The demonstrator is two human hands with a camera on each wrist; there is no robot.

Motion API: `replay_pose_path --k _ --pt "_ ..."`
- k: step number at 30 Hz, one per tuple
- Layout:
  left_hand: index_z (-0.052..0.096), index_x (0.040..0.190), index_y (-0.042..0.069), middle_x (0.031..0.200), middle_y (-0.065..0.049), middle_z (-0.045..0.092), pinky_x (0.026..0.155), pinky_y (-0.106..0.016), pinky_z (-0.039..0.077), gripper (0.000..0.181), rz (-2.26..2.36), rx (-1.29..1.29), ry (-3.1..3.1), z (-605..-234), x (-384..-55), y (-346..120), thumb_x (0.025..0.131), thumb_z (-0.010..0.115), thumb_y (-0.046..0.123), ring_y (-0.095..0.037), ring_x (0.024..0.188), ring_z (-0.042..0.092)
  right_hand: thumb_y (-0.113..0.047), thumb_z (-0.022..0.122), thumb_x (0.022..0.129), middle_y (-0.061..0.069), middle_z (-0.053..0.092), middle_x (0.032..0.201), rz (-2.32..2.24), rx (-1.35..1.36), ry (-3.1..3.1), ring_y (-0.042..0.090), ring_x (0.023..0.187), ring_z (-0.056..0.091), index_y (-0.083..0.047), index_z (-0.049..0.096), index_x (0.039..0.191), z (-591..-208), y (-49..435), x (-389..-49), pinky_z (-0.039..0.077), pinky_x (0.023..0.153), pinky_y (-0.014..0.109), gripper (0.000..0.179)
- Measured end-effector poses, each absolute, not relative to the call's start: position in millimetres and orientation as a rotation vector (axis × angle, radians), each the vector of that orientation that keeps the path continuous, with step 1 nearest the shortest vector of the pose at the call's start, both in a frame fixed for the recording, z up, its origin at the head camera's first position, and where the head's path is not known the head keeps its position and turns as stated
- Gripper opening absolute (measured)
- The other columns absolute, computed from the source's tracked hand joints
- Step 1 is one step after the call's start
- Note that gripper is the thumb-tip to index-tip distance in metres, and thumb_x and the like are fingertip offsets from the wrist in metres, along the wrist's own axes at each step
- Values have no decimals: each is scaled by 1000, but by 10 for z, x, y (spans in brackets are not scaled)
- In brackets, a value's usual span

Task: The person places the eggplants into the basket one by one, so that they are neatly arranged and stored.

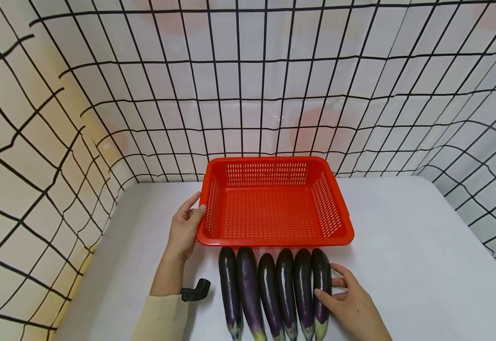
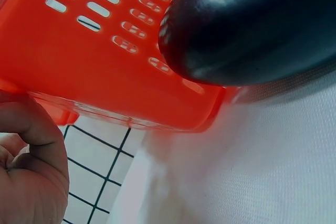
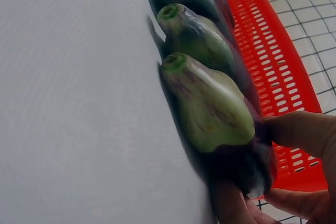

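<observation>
A red plastic basket with slotted walls sits on the table, with nothing inside. My left hand grips its left rim, thumb on top; the left wrist view shows the curled fingers at the basket wall. In front of the basket, several long dark purple eggplants lie side by side, stem ends toward me. My right hand holds the rightmost eggplant between thumb and fingers. Its pale green stem end shows large in the right wrist view.
A white cloth covers the table. Black wire grid panels stand behind and at both sides, backed by pale sheeting. A black band with a small block is on my left wrist.
</observation>
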State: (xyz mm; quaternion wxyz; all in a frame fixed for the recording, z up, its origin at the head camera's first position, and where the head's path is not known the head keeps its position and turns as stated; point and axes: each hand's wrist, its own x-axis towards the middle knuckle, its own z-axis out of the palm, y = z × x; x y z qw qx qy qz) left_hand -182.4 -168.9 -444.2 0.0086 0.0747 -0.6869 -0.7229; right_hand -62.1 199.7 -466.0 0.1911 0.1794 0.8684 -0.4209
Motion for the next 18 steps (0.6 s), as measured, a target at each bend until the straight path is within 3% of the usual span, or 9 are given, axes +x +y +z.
replay_pose_path --k 18 --pt "46 154 27 107 -16 61 77 -34 65 52 -2273 234 -2134 -4456 -1823 -1696 104 59 28 -30 91 71 -51 83 81 16 61 130 -1268 478 2418 14 88 68 -19 34 154 -4655 2076 -580 58 77 33 93"
